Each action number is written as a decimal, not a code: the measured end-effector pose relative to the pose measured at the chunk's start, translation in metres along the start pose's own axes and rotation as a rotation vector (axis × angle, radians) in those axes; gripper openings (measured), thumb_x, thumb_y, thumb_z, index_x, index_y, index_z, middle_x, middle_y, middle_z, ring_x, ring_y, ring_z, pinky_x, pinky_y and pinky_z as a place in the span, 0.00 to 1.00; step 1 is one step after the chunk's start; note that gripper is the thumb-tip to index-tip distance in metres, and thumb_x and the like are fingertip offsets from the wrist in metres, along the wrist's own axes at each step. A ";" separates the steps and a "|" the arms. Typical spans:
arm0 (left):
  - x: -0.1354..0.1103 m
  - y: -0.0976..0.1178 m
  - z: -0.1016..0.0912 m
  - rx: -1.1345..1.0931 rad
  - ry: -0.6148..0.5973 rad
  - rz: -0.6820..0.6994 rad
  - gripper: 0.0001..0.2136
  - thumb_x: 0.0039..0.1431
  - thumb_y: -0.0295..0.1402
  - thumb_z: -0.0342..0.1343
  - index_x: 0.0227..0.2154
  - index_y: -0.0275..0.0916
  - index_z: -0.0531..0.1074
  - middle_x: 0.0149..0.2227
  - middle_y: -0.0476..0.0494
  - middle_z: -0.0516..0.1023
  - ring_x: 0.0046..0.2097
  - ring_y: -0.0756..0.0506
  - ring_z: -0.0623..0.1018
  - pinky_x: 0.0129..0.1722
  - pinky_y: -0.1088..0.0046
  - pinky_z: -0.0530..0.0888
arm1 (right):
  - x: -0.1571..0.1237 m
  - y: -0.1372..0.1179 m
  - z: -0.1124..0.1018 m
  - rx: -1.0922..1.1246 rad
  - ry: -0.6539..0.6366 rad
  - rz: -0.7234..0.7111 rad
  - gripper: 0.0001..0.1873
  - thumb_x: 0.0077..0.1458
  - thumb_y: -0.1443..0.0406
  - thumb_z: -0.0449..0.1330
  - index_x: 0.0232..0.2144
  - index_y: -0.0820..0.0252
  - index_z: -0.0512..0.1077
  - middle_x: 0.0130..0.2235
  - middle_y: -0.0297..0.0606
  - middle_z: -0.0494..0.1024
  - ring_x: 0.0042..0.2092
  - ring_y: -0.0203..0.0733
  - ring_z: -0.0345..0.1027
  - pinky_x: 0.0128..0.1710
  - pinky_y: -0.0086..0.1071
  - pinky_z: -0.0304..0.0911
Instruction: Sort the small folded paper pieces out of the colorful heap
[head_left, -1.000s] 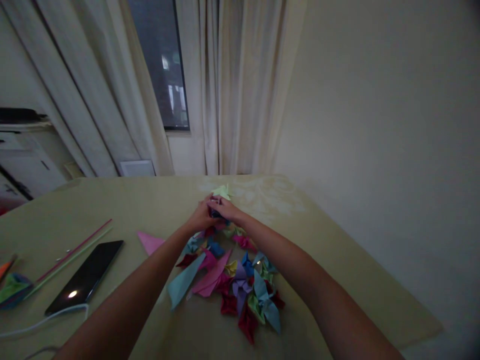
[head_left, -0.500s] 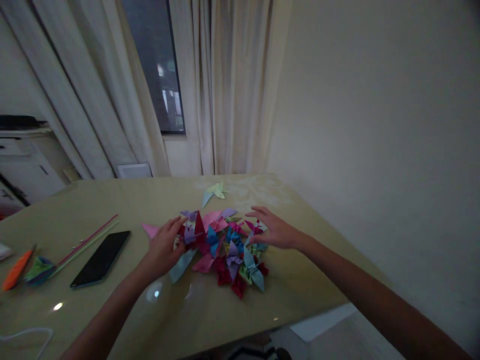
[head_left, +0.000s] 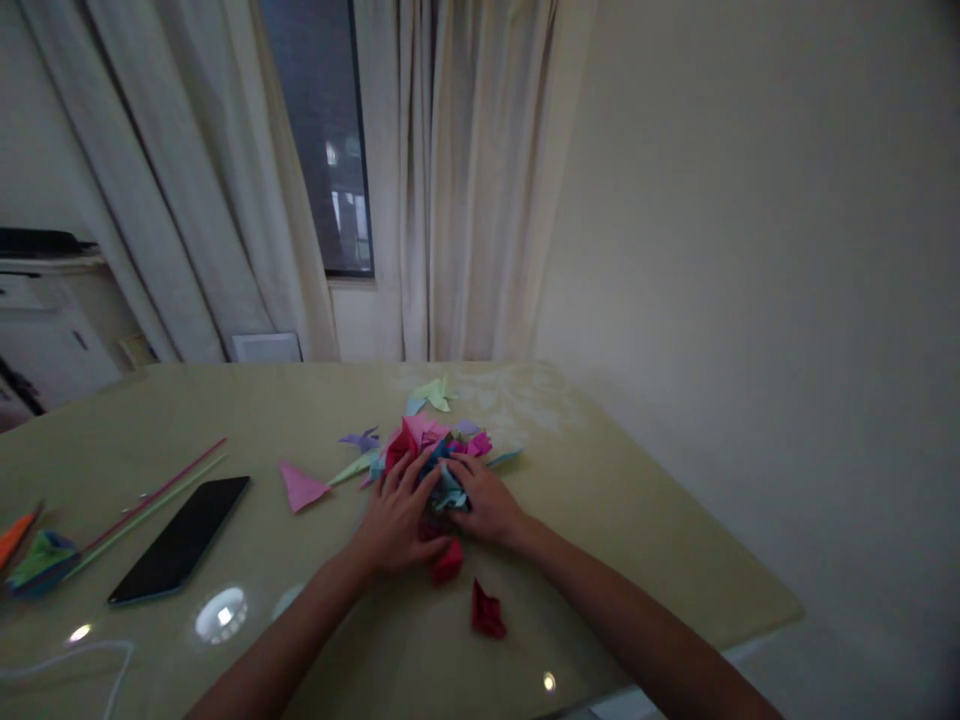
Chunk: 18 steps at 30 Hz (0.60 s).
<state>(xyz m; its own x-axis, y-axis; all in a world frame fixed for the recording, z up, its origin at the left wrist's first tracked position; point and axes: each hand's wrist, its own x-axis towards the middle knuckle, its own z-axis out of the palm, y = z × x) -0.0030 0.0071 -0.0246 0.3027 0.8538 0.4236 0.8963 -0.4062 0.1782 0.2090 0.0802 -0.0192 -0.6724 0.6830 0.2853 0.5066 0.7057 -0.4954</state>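
Note:
A heap of folded paper cranes in pink, red, blue, green and purple lies on the table. My left hand rests over its near left side, fingers spread. From the right, my right hand cups the heap with fingers and thumb apart, touching light blue paper between the hands. The paper under my palms is hidden. A dark red folded piece lies alone nearer the front edge. Left of the heap are a pink paper point and a purple crane. Behind it sits a pale green crane.
A black phone lies on the glossy table to the left. Beyond it are thin pink and green sticks, a green-blue paper piece and an orange-handled tool. A white cable lies near the front left. The wall stands at right.
Both hands have moved inward and toward me, squeezing the spread cranes into a tighter heap. A dark red piece now lies apart in front, and the pink point sits separate at left.

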 end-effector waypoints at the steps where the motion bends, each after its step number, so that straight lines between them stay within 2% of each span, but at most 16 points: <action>1: 0.002 -0.011 -0.003 0.006 0.014 -0.021 0.42 0.56 0.49 0.65 0.72 0.48 0.59 0.72 0.35 0.64 0.69 0.27 0.64 0.65 0.42 0.64 | 0.009 -0.004 0.004 0.019 -0.004 -0.037 0.44 0.55 0.62 0.69 0.71 0.58 0.61 0.70 0.53 0.63 0.70 0.58 0.60 0.69 0.49 0.58; 4: -0.003 -0.049 -0.010 0.024 0.095 -0.158 0.29 0.65 0.43 0.57 0.68 0.48 0.65 0.64 0.37 0.74 0.63 0.32 0.72 0.61 0.49 0.68 | 0.028 -0.012 0.004 0.058 -0.011 -0.151 0.42 0.58 0.62 0.66 0.72 0.53 0.59 0.72 0.48 0.60 0.70 0.55 0.60 0.68 0.46 0.61; 6: -0.011 -0.067 -0.013 0.046 0.185 -0.287 0.24 0.68 0.43 0.53 0.64 0.47 0.69 0.62 0.37 0.75 0.61 0.31 0.72 0.59 0.49 0.68 | 0.042 -0.010 -0.005 0.048 0.010 -0.201 0.41 0.59 0.61 0.65 0.72 0.49 0.58 0.72 0.45 0.60 0.71 0.54 0.58 0.68 0.46 0.60; 8: -0.017 -0.075 -0.014 0.066 0.292 -0.383 0.22 0.69 0.41 0.51 0.63 0.45 0.70 0.63 0.36 0.74 0.61 0.30 0.71 0.59 0.47 0.67 | 0.063 0.000 -0.016 0.015 0.060 -0.206 0.40 0.59 0.59 0.66 0.71 0.51 0.60 0.71 0.45 0.62 0.71 0.54 0.57 0.69 0.46 0.58; 10: -0.018 -0.072 -0.014 0.069 0.403 -0.394 0.21 0.70 0.36 0.49 0.62 0.43 0.70 0.64 0.35 0.72 0.61 0.31 0.71 0.60 0.47 0.65 | 0.092 0.018 -0.026 -0.021 0.147 -0.138 0.35 0.61 0.56 0.65 0.67 0.57 0.65 0.67 0.50 0.67 0.69 0.56 0.59 0.69 0.47 0.56; 11: -0.017 -0.067 -0.014 0.062 0.447 -0.356 0.20 0.70 0.33 0.48 0.62 0.43 0.70 0.64 0.35 0.73 0.61 0.32 0.71 0.60 0.48 0.64 | 0.109 0.029 -0.030 -0.027 0.186 -0.080 0.31 0.63 0.55 0.63 0.64 0.59 0.69 0.64 0.51 0.70 0.66 0.55 0.63 0.69 0.47 0.57; 13: -0.015 -0.054 -0.013 0.034 0.488 -0.221 0.21 0.68 0.29 0.49 0.62 0.44 0.69 0.63 0.36 0.74 0.60 0.34 0.72 0.60 0.50 0.64 | 0.145 0.053 -0.035 -0.032 0.163 -0.015 0.27 0.64 0.52 0.63 0.60 0.60 0.73 0.60 0.50 0.74 0.62 0.54 0.68 0.66 0.46 0.59; 15: -0.014 -0.040 -0.012 -0.006 0.454 -0.046 0.21 0.67 0.25 0.50 0.60 0.45 0.70 0.59 0.38 0.78 0.57 0.37 0.74 0.59 0.53 0.63 | 0.179 0.076 -0.036 -0.044 0.124 0.018 0.30 0.61 0.53 0.67 0.60 0.60 0.72 0.61 0.50 0.74 0.64 0.53 0.66 0.68 0.46 0.57; 18: -0.015 -0.026 -0.012 -0.058 0.345 0.176 0.21 0.65 0.25 0.51 0.58 0.46 0.72 0.56 0.43 0.81 0.54 0.41 0.76 0.59 0.57 0.63 | 0.219 0.101 -0.029 -0.074 0.126 0.146 0.33 0.59 0.58 0.69 0.63 0.63 0.70 0.66 0.53 0.69 0.70 0.54 0.57 0.70 0.46 0.53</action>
<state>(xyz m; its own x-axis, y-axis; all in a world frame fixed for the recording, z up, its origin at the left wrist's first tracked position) -0.0347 0.0013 -0.0249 0.3147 0.6140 0.7238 0.8175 -0.5629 0.1221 0.1291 0.3065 0.0171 -0.5187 0.7937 0.3179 0.6350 0.6065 -0.4784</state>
